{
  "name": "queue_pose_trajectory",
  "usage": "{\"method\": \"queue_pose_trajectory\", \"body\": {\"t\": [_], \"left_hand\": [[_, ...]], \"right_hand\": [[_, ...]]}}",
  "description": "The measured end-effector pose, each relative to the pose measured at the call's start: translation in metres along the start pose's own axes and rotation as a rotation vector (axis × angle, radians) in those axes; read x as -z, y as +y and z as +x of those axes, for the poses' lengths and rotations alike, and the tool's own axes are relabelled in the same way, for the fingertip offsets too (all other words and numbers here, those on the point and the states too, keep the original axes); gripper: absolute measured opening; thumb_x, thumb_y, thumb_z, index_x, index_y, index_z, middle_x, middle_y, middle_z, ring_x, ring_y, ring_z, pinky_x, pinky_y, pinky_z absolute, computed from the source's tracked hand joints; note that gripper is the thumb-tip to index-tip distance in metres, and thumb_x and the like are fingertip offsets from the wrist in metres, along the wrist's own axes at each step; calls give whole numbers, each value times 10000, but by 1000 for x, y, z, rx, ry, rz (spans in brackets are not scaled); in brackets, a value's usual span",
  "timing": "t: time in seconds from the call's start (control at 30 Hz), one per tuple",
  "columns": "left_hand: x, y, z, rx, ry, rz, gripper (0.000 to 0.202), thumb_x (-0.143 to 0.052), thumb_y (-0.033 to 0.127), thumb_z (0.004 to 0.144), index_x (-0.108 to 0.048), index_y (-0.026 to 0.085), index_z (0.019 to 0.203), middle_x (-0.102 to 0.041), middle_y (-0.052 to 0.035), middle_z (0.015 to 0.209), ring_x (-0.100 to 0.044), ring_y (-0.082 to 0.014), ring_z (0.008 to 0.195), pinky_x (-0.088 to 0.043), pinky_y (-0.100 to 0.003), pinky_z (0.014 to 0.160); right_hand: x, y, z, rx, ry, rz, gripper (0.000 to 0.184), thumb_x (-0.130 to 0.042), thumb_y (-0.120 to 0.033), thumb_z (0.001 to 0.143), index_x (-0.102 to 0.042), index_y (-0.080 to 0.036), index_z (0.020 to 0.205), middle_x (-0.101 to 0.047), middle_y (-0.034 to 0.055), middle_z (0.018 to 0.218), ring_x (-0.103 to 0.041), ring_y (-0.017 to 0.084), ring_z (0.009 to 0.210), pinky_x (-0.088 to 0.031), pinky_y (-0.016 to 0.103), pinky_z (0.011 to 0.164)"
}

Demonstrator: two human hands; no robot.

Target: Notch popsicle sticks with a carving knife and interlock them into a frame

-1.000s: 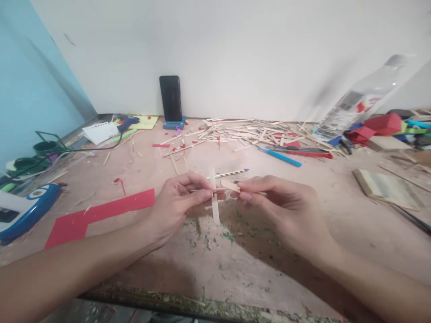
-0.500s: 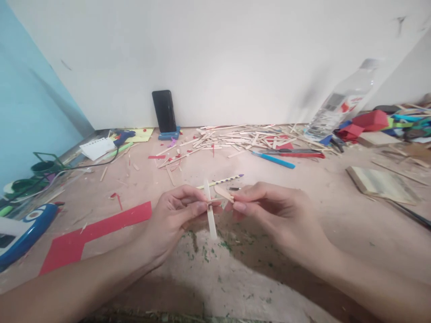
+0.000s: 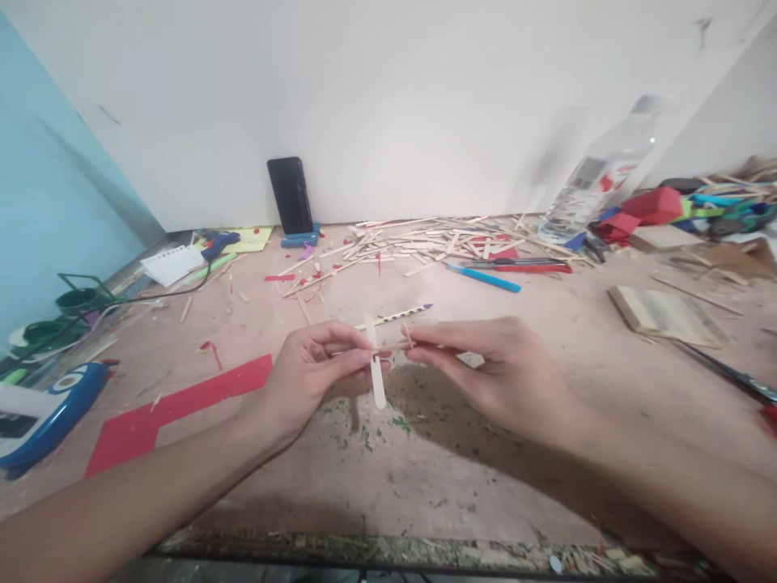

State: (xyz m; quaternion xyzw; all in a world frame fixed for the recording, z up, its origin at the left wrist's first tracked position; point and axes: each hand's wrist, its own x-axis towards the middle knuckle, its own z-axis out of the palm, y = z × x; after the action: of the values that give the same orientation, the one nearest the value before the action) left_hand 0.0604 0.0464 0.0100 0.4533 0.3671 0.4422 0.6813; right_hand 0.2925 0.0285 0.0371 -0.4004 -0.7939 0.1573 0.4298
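Note:
Between the thumb and fingers of my left hand (image 3: 307,368) is a small wooden piece with a pale, round-ended craft stick (image 3: 379,385) standing crosswise at its end. A thin wooden stick (image 3: 393,346) runs from there toward my right hand (image 3: 503,368). My right thumb and fingers are closed on a short wooden piece (image 3: 407,330), which meets the thin stick's right end. Whether the two are joined or only touching, I cannot tell. Behind my hands lies a patterned pencil (image 3: 404,314) with a purple tip.
A pile of craft sticks (image 3: 418,243) lies along the wall, near a blue craft knife (image 3: 486,278). A black phone (image 3: 290,194) stands behind. Red paper (image 3: 182,401) and a blue-and-white device (image 3: 54,413) are at left; a bottle (image 3: 598,182) and wooden block (image 3: 664,316) at right.
My right hand has brought its short piece against the end of the thin stick and turned it from lying slanted to nearly upright. My left hand keeps its grip. The view has shifted slightly.

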Motion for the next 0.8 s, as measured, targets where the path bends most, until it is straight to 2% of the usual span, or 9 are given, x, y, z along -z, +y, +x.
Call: {"method": "queue_pose_trajectory", "body": {"t": [0.17, 0.3, 0.37, 0.47, 0.53, 0.63, 0.8], "left_hand": [[-4, -2, -2, 42, 3, -20, 237, -941, 262, 724, -753, 151, 817, -838, -81, 842, -826, -226, 835, -650, -214, 715], [-4, -2, -2, 21, 15, -22, 222, -932, 267, 735, -769, 156, 838, -840, -63, 840, -825, -198, 799, -652, -201, 722], [-3, 0, -3, 30, 7, -12, 217, -934, 260, 728, -772, 151, 824, -839, -68, 836, -824, -199, 787, -655, -208, 721], [-4, 4, -4, 56, -30, 15, 224, -949, 240, 692, -774, 129, 778, -836, -94, 834, -824, -222, 789, -660, -230, 715], [-5, 4, -4, 41, -24, 33, 212, -942, 242, 705, -782, 132, 789, -837, -85, 838, -821, -206, 787, -655, -218, 720], [-7, 3, -3, 6, 1, 56, 189, -924, 260, 737, -788, 156, 817, -837, -49, 833, -812, -164, 771, -643, -191, 721], [-4, 6, 1, -49, -9, 113, 192, -902, 275, 773, -817, 177, 915, -825, -23, 808, -784, -137, 697, -642, -187, 663]], "right_hand": [[-4, -4, -4, -11, 15, -4, 157, -709, -165, 933, -837, -213, 1011, -834, 30, 941, -789, 196, 753, -597, 263, 655], [-3, -7, 2, -159, -62, 152, 95, -764, -175, 886, -845, -223, 896, -825, -1, 825, -779, 184, 687, -600, 231, 592], [-2, -7, 3, -145, -78, 149, 100, -763, -173, 883, -850, -222, 896, -827, 7, 838, -775, 183, 683, -590, 233, 584], [-3, -8, 1, -66, -110, 94, 140, -742, -167, 902, -854, -233, 951, -829, 4, 861, -756, 166, 666, -572, 239, 591], [-5, -9, -1, -124, -131, 158, 147, -747, -167, 900, -854, -253, 952, -828, -15, 857, -757, 159, 685, -579, 231, 609], [-8, -11, -1, -218, -90, 250, 173, -763, -157, 885, -853, -282, 966, -832, -29, 905, -766, 150, 752, -593, 217, 669], [-9, -11, 3, -263, -47, 279, 99, -791, -202, 877, -844, -264, 933, -828, -14, 917, -767, 152, 813, -606, 211, 719]]}}
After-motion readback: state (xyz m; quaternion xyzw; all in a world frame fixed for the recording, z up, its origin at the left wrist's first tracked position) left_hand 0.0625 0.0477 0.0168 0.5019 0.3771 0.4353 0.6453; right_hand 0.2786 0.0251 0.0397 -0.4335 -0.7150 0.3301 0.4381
